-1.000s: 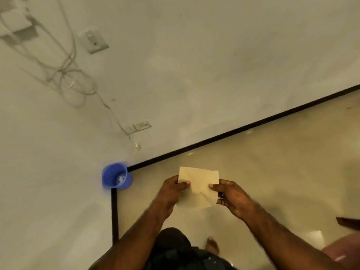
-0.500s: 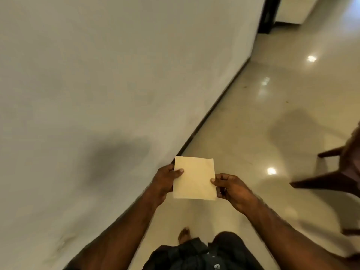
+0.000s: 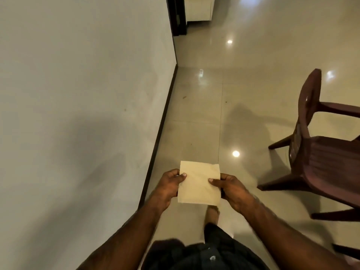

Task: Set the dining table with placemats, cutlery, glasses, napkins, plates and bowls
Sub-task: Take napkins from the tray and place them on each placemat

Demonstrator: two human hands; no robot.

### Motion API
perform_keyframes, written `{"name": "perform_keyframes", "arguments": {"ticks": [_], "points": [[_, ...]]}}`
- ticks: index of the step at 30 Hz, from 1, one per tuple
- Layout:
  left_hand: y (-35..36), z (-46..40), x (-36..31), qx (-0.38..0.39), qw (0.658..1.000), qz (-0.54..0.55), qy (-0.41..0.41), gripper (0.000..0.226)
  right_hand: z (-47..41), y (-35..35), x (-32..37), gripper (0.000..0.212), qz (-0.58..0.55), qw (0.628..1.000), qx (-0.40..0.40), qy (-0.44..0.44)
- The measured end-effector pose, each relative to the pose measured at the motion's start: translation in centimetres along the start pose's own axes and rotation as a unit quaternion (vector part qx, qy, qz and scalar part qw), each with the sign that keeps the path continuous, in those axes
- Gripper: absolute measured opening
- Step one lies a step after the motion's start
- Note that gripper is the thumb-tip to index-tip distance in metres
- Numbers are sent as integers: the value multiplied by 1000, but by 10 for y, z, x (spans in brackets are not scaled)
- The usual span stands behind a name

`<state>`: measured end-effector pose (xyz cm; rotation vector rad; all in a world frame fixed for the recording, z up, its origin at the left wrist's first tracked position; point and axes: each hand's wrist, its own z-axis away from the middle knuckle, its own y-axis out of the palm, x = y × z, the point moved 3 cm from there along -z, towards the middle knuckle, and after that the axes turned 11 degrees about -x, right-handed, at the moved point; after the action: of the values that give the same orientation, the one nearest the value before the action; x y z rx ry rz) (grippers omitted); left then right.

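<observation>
- Out in front of the person's waist, above the tiled floor (image 3: 194, 117), a folded cream napkin (image 3: 198, 182) is carried flat and level — not resting on anything, simply held in the air.
- The left hand (image 3: 169, 186) pinches the napkin's left edge, thumb laid on top and fingers curled underneath; the right hand (image 3: 231, 189) does the same on the right edge.
- So the hands are apart, each clamped on its own side of the napkin, and that two-sided pinch looks chosen to keep the fold flat and square instead of letting it droop or open.
- The wall (image 3: 78, 114) runs close along the left with its dark skirting (image 3: 161, 129), while a dark brown chair (image 3: 321, 152) stands to the right, well apart from the napkin.
- A bare foot (image 3: 212, 213) shows just beneath the napkin's lower edge — a stride, by the look of it.
- No counter, placemat, plate or glass appears in this view, so where the napkin will go cannot be told from here.
- Judging by the task, this is the carrying leg of the napkin step; the chair nearby suggests the dining spot may lie off to the right.
- The napkin is light and limp, so a loose pinch could let it unfold on the way.
</observation>
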<state>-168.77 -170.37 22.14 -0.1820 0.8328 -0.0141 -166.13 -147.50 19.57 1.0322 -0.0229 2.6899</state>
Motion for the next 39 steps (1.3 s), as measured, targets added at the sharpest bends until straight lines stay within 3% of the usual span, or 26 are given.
{"name": "perform_keyframes", "arguments": {"ticks": [3, 8, 12, 16, 20, 27, 34, 39], "points": [[25, -46, -69, -12, 1000, -6, 17, 10, -44, -1, 77, 35, 21, 1000, -7, -21], [66, -127, -177, 51, 997, -17, 56, 34, -123, -3, 203, 38, 25, 998, -6, -60], [106, -228, -253, 88, 992, -46, 74, 38, -209, -7, 278, 42, -12, 998, -30, -51], [154, -319, -333, 108, 985, -99, 90, 31, -273, -14, 339, 35, -48, 994, -91, -35], [221, -374, -408, 160, 968, -161, 106, 37, -313, -37, 402, 29, -96, 982, -155, -42], [388, -448, -522, 247, 923, -243, 170, 59, -389, -140, 490, 27, -225, 950, -213, -37], [584, -486, -599, 301, 897, -290, 141, 41, -462, -288, 592, 27, -282, 923, -258, -50], [719, -491, -645, 337, 879, -307, 144, 42, -476, -399, 650, 23, -287, 910, -292, -62]]}}
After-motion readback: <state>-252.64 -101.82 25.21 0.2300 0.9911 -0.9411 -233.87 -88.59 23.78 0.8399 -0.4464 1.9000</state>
